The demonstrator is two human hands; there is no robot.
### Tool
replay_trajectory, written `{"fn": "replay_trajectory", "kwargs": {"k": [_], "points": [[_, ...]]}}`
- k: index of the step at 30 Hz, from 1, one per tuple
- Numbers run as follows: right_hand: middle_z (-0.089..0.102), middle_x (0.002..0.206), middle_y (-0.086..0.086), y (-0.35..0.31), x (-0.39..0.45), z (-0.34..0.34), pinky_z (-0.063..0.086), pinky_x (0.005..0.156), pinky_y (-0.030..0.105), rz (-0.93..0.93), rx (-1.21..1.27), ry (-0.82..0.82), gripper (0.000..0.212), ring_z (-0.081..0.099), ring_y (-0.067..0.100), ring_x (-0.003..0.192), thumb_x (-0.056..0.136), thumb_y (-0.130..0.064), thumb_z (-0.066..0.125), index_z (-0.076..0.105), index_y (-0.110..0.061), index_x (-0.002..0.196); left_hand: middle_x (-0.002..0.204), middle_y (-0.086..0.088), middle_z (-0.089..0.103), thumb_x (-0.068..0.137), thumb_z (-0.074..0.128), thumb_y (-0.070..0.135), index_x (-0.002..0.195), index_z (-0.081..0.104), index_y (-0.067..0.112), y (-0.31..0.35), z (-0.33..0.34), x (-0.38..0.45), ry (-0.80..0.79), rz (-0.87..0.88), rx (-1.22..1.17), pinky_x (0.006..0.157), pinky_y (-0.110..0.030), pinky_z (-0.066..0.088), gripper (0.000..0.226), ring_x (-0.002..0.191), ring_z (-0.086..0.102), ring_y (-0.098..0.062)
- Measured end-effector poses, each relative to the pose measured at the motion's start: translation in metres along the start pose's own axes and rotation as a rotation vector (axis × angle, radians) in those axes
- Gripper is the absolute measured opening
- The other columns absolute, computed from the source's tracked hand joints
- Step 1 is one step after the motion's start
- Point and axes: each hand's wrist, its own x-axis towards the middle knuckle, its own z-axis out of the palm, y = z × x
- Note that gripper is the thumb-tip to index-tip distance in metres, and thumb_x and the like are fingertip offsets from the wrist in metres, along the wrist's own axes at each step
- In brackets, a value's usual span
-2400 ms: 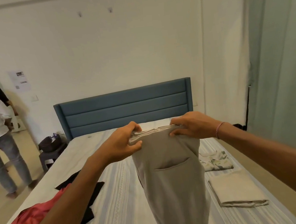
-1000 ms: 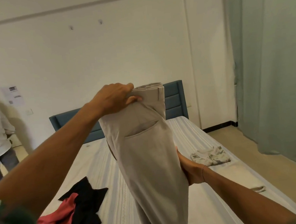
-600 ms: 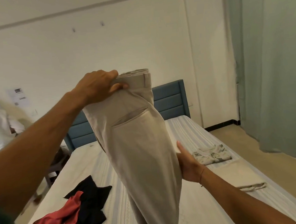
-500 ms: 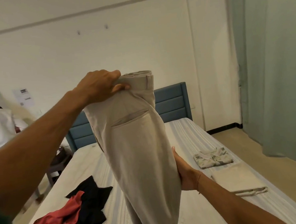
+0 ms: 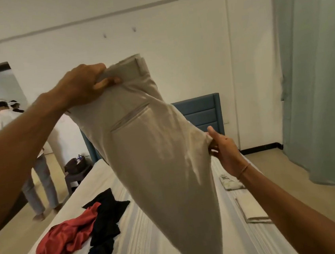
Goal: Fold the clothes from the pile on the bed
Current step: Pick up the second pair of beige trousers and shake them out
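Note:
Beige trousers (image 5: 157, 152), folded lengthwise with a back pocket facing me, hang in the air above the bed (image 5: 142, 251). My left hand (image 5: 83, 85) grips the waistband at the top. My right hand (image 5: 224, 152) pinches the trousers' right edge lower down, pulling it sideways so the cloth tilts. The legs drop out of view at the bottom. A pile of red and black clothes (image 5: 77, 241) lies on the bed's left side.
Two folded garments, a patterned one (image 5: 230, 183) and a beige one (image 5: 251, 209), lie along the bed's right edge. A blue headboard (image 5: 200, 113) stands at the far end. A person (image 5: 31, 161) stands left of the bed by a small stool with a bag (image 5: 75, 167). Green curtain (image 5: 318, 73) hangs right.
My right hand moved from flat against the trousers' side to pinching their right edge, pulling it outward. The trousers now tilt, waistband leaning left. My left hand keeps its hold on the waistband.

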Motion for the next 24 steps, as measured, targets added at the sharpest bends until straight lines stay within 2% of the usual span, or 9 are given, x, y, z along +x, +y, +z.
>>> {"fn": "replay_trajectory", "kwargs": {"k": [2, 4, 6, 8, 11, 14, 18, 21, 24], "points": [[0.072, 0.093, 0.005, -0.022, -0.005, -0.01, 0.054, 0.084, 0.036, -0.105, 0.012, 0.037, 0.057, 0.063, 0.021, 0.089, 0.084, -0.059, 0.068, 0.076, -0.007, 0.107, 0.069, -0.008, 0.052, 0.084, 0.037, 0.079, 0.075, 0.043, 0.012, 0.0, -0.01, -0.004, 0.044, -0.031, -0.079, 0.067, -0.047, 0.045, 0.068, 0.069, 0.052, -0.034], [0.072, 0.092, -0.002, -0.039, -0.008, -0.018, 0.054, 0.081, 0.032, -0.141, 0.004, -0.003, 0.049, 0.061, 0.017, 0.088, 0.082, -0.049, 0.068, 0.075, -0.013, 0.114, 0.07, -0.012, 0.054, 0.083, 0.039, 0.077, 0.075, 0.046, 0.008, 0.004, -0.017, -0.003, 0.078, -0.07, -0.138, 0.066, -0.046, 0.043, 0.07, 0.07, 0.052, -0.035], [0.073, 0.095, -0.001, -0.052, -0.008, -0.026, 0.054, 0.074, 0.026, -0.15, 0.008, -0.039, 0.041, 0.061, 0.014, 0.085, 0.085, -0.04, 0.07, 0.074, -0.014, 0.117, 0.073, -0.014, 0.056, 0.084, 0.041, 0.074, 0.078, 0.049, 0.005, 0.013, -0.024, -0.002, 0.09, -0.103, -0.183, 0.066, -0.044, 0.041, 0.07, 0.07, 0.051, -0.033], [0.076, 0.098, 0.002, -0.064, -0.006, -0.033, 0.055, 0.072, 0.022, -0.183, -0.005, 0.001, 0.034, 0.067, 0.013, 0.086, 0.085, -0.034, 0.075, 0.076, -0.014, 0.113, 0.073, -0.013, 0.055, 0.086, 0.043, 0.071, 0.077, 0.049, 0.005, 0.019, -0.026, -0.001, 0.086, -0.125, -0.214, 0.063, -0.04, 0.038, 0.067, 0.069, 0.049, -0.03], [0.077, 0.096, 0.004, -0.078, -0.003, -0.045, 0.06, 0.076, 0.026, -0.232, -0.1, 0.064, 0.033, 0.071, 0.016, 0.088, 0.081, -0.037, 0.081, 0.078, -0.014, 0.105, 0.072, -0.008, 0.054, 0.095, 0.052, 0.06, 0.078, 0.052, 0.006, 0.026, -0.017, -0.003, 0.032, -0.189, -0.276, 0.061, -0.034, 0.037, 0.057, 0.069, 0.048, -0.025], [0.077, 0.095, 0.004, -0.085, 0.0, -0.058, 0.061, 0.077, 0.031, -0.18, -0.167, 0.069, 0.034, 0.071, 0.019, 0.089, 0.079, -0.043, 0.081, 0.079, -0.015, 0.098, 0.078, -0.009, 0.058, 0.099, 0.057, 0.048, 0.086, 0.058, 0.004, 0.036, 0.0, -0.006, -0.042, -0.226, -0.376, 0.063, -0.034, 0.039, 0.046, 0.072, 0.052, -0.024], [0.077, 0.093, 0.003, -0.077, -0.001, -0.072, 0.06, 0.076, 0.035, -0.079, -0.246, 0.098, 0.03, 0.07, 0.023, 0.091, 0.077, -0.045, 0.084, 0.079, -0.019, 0.091, 0.097, -0.016, 0.068, 0.101, 0.058, 0.038, 0.105, 0.065, 0.007, 0.044, 0.029, -0.018, -0.198, -0.309, -0.527, 0.074, -0.042, 0.051, 0.032, 0.082, 0.064, -0.028], [0.076, 0.091, 0.001, -0.063, -0.002, -0.079, 0.06, 0.079, 0.037, -0.06, -0.338, 0.12, 0.032, 0.069, 0.022, 0.091, 0.076, -0.049, 0.083, 0.08, -0.019, 0.088, 0.105, -0.022, 0.065, 0.103, 0.054, 0.031, 0.104, 0.061, -0.001, 0.05, 0.056, -0.021, -0.268, -0.391, -0.464, 0.073, -0.038, 0.042, 0.033, 0.092, 0.062, -0.033], [0.074, 0.084, 0.001, -0.052, -0.006, -0.086, 0.055, 0.071, 0.029, -0.061, -0.423, 0.134, 0.033, 0.067, 0.019, 0.084, 0.078, -0.051, 0.08, 0.079, -0.018, 0.084, 0.117, -0.021, 0.059, 0.106, 0.044, 0.035, 0.112, 0.053, 0.0, 0.068, 0.083, -0.027, -0.281, -0.462, -0.342, 0.085, -0.04, 0.04, 0.037, 0.106, 0.056, -0.035]]}}
